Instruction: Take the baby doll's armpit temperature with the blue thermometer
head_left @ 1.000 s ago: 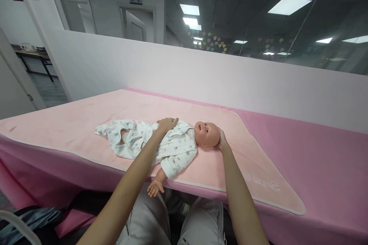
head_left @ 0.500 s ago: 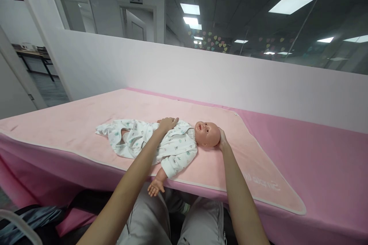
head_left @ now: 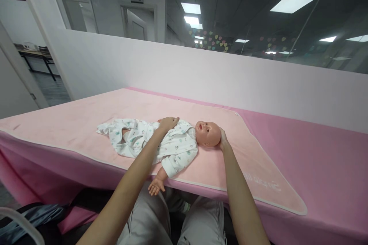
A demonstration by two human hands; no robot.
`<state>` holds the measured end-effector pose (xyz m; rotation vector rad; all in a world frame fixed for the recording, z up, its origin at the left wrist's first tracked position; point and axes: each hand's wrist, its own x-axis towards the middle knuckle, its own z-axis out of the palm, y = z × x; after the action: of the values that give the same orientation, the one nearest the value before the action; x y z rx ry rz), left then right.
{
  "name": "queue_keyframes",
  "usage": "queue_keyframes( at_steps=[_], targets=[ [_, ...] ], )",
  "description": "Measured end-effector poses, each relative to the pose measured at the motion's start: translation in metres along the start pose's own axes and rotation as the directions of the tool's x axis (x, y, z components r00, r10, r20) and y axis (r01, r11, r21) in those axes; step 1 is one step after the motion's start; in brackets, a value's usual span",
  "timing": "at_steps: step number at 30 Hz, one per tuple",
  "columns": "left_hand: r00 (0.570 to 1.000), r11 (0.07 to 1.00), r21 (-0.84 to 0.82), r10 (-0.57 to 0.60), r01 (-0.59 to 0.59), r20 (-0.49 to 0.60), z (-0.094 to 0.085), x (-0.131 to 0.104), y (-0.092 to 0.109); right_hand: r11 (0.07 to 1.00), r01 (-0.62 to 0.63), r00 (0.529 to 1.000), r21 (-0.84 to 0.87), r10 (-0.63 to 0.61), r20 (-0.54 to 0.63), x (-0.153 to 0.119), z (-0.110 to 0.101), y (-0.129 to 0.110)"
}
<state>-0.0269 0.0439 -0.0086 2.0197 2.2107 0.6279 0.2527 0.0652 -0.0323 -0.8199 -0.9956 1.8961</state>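
Camera view has drifted slightly since half a second ago; hands and doll hold the same pose. Nearest: the wearer's grey trousers (head_left: 201,222), knees at the table edge. Lower left, a dark fabric bundle (head_left: 46,214) with a pale curved bar (head_left: 23,218) in front of it. Both bare forearms reach in over the pink table cover (head_left: 324,153). Doll's near arm sticks out toward the wearer, its hand (head_left: 156,187) hanging past the table edge, palm showing.

Doll (head_left: 178,143) is on its back on the peach mat (head_left: 83,116), head right, legs left, dressed in a white printed outfit that gapes at one leg. Left hand (head_left: 168,123) rests palm down on the doll's front, laid out rather than gripping, fingers close together. Right hand (head_left: 223,138) is cupped against the crown of the doll's head (head_left: 207,134); fingers mostly hidden behind it, can't tell if they pinch. Mat lettering (head_left: 263,182) near the right corner, not readable.

Behind the table: low white wall (head_left: 201,71), then glass (head_left: 244,15) with heart shapes (head_left: 216,42) and bright ceiling lights (head_left: 292,4). Far left, a dark-legged table (head_left: 36,52) through the doorway.
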Motion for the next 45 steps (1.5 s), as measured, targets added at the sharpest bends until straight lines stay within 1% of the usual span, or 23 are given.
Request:
queue_keyframes(
  at_steps=[9, 17, 19, 20, 21, 22, 24, 25, 27, 29, 30, 31, 33, 34, 35, 36, 37, 45],
  targets=[
    [1.000, 1.000, 0.007, -0.015, 0.015, 0.010, 0.000, 0.001, 0.000, 1.000, 0.006, 1.000, -0.009, -0.006, -0.012, 0.000, 0.000, 0.000],
    [1.000, 1.000, 0.011, -0.011, 0.011, 0.018, -0.002, -0.001, 0.003, 1.000, 0.018, 1.000, 0.004, -0.018, 0.014, -0.001, 0.000, 0.000],
    [1.000, 1.000, 0.013, -0.017, 0.017, 0.018, -0.003, -0.002, 0.003, 0.999, 0.040, 0.999, 0.015, -0.040, -0.015, 0.001, -0.004, 0.000],
    [1.000, 1.000, 0.014, -0.021, 0.020, 0.019, -0.002, -0.001, 0.003, 0.998, 0.068, 0.996, 0.020, -0.067, -0.053, 0.003, -0.007, -0.001],
    [1.000, 1.000, 0.015, -0.024, 0.024, 0.019, -0.002, -0.001, 0.003, 0.994, 0.109, 0.988, 0.026, -0.106, -0.115, 0.004, -0.009, -0.002],
    [0.999, 1.000, 0.015, -0.027, 0.026, 0.020, -0.002, -0.001, 0.003, 0.986, 0.162, 0.970, 0.029, -0.154, -0.190, 0.006, -0.012, -0.004],
    [0.999, 0.999, 0.015, -0.029, 0.029, 0.025, -0.002, -0.001, 0.003, 0.959, 0.284, 0.912, 0.015, -0.265, -0.314, 0.010, -0.014, -0.009],
    [0.999, 0.999, 0.014, -0.030, 0.030, 0.027, -0.002, -0.001, 0.003, 0.938, 0.347, 0.881, 0.003, -0.325, -0.344, 0.012, -0.014, -0.011],
    [0.999, 0.999, 0.012, -0.031, 0.031, 0.030, -0.003, -0.001, 0.003, 0.890, 0.455, 0.833, -0.037, -0.440, -0.335, 0.013, -0.010, -0.013],
    [0.999, 0.999, 0.009, -0.031, 0.031, 0.028, -0.003, -0.001, 0.003, 0.850, 0.517, 0.802, -0.104, -0.524, -0.288, 0.012, -0.005, -0.012],
    [0.999, 0.999, 0.008, -0.031, 0.031, 0.026, -0.003, -0.001, 0.003, 0.848, 0.515, 0.806, -0.127, -0.529, -0.264, 0.011, -0.002, -0.010],
    [0.999, 1.000, 0.007, -0.031, 0.031, 0.024, -0.003, -0.002, 0.004, 0.868, 0.480, 0.836, -0.129, -0.497, -0.231, 0.009, 0.000, -0.007],
    [0.999, 0.999, 0.006, -0.032, 0.032, 0.022, -0.003, -0.002, 0.004, 0.941, 0.330, 0.929, -0.069, -0.337, -0.150, 0.005, 0.003, 0.000],
    [0.999, 0.999, 0.006, -0.031, 0.031, 0.021, -0.003, -0.002, 0.004, 0.970, 0.240, 0.965, -0.026, -0.241, -0.105, 0.004, 0.003, 0.003],
    [0.999, 1.000, 0.006, -0.031, 0.031, 0.020, -0.003, -0.002, 0.003, 0.987, 0.164, 0.985, 0.007, -0.163, -0.065, 0.003, 0.003, 0.006],
    [0.999, 1.000, 0.007, -0.030, 0.030, 0.021, -0.003, -0.002, 0.003, 0.993, 0.116, 0.992, 0.024, -0.115, -0.041, 0.002, 0.003, 0.007],
    [0.999, 1.000, 0.008, -0.030, 0.030, 0.021, -0.003, -0.002, 0.003, 0.995, 0.098, 0.995, 0.031, -0.097, -0.035, 0.002, 0.002, 0.008],
    [0.999, 0.999, 0.023, -0.027, 0.026, 0.023, -0.003, -0.001, 0.003, 0.993, 0.106, 0.994, 0.042, -0.104, -0.046, 0.005, 0.000, 0.007]
  ],
)
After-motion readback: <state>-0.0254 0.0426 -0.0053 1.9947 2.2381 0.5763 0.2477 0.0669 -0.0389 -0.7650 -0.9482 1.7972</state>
